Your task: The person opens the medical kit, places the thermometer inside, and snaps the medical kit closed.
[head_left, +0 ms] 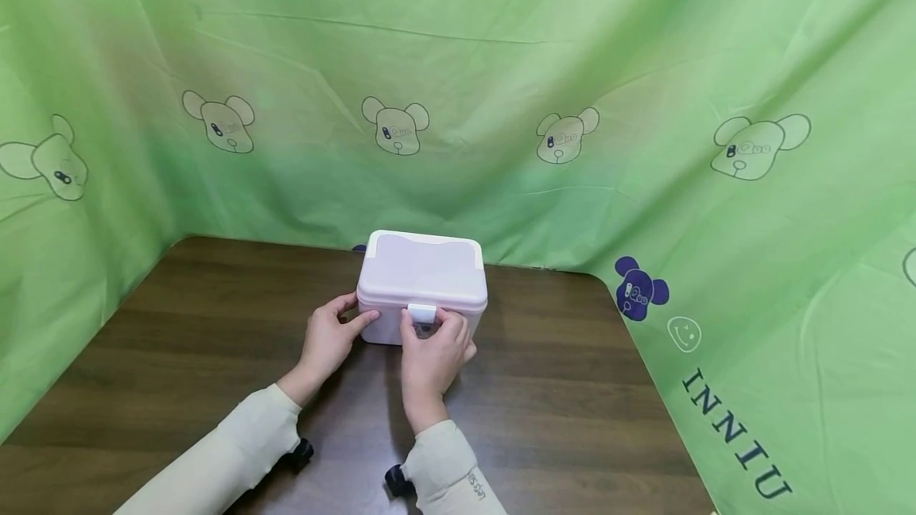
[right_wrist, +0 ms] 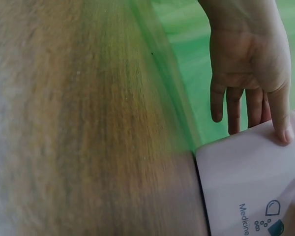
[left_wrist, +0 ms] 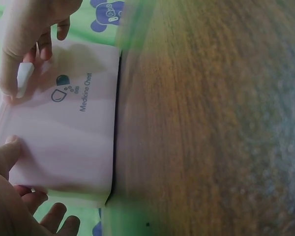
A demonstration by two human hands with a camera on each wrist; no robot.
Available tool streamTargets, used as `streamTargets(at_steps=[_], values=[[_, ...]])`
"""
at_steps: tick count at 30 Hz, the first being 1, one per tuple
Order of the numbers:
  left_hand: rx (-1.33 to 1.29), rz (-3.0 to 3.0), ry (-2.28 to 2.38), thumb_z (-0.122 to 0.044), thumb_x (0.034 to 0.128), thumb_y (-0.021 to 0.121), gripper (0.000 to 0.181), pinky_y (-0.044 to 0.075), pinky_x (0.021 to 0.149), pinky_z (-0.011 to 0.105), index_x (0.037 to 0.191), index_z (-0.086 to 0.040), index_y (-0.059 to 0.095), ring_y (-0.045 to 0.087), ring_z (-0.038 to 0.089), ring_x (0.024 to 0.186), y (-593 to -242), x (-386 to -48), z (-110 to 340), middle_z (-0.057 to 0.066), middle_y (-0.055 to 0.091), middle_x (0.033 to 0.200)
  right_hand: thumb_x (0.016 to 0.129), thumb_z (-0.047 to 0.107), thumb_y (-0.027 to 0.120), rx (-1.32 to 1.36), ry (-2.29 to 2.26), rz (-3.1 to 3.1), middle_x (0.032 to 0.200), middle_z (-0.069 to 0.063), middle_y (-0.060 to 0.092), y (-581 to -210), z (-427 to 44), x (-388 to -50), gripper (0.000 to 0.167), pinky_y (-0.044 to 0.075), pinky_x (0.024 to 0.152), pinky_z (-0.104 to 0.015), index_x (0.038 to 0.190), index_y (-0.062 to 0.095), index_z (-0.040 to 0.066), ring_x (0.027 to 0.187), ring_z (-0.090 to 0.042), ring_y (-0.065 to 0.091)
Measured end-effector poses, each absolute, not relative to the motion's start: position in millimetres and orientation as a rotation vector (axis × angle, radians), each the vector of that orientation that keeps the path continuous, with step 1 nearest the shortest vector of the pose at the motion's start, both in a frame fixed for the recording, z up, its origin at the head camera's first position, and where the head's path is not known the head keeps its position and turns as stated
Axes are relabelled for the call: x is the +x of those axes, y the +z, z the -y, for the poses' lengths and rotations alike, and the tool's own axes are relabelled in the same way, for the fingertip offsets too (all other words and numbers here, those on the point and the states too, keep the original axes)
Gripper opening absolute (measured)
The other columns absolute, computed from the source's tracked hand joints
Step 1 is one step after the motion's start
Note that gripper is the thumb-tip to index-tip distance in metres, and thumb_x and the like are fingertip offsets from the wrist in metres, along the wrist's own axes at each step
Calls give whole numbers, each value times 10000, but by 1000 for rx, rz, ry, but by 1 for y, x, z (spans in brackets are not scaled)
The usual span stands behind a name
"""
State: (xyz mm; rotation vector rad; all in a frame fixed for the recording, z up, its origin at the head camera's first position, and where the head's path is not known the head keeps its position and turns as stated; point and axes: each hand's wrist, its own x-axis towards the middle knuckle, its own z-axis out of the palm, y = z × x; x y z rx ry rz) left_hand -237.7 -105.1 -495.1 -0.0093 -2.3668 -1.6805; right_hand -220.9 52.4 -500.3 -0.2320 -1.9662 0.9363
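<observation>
A pale pink medicine box (head_left: 422,265) with a shut lid stands on the table, its front toward me. At its left front corner, my left hand (head_left: 328,342) holds the box, thumb on the front face and fingers along the side. My right hand (head_left: 432,358) pinches the white latch (head_left: 422,313) at the middle front, thumb on its left and fingers on its right. "Medicine Chest" lettering (left_wrist: 85,92) and a capsule print show on the front in the left wrist view. The right wrist view shows the left hand (right_wrist: 250,64) at the box corner. The inside is hidden.
The brown wooden table (head_left: 558,388) extends on both sides of the box. A green curtain (head_left: 472,181) with printed bear heads hangs close behind the box and around the table's sides.
</observation>
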Motion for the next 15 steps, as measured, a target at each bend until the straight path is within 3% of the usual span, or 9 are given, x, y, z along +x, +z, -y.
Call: streamTargets(at_steps=[15], values=[[-13, 2407, -1639, -360, 872, 832, 578, 528, 1030, 513, 1325, -32, 684, 629, 303, 1269, -491, -238, 106, 156, 691, 1313, 715, 389, 942, -234, 959, 2012, 947, -62, 608, -498, -56, -221, 511, 367, 888, -462, 974, 600, 111, 932, -293, 589]])
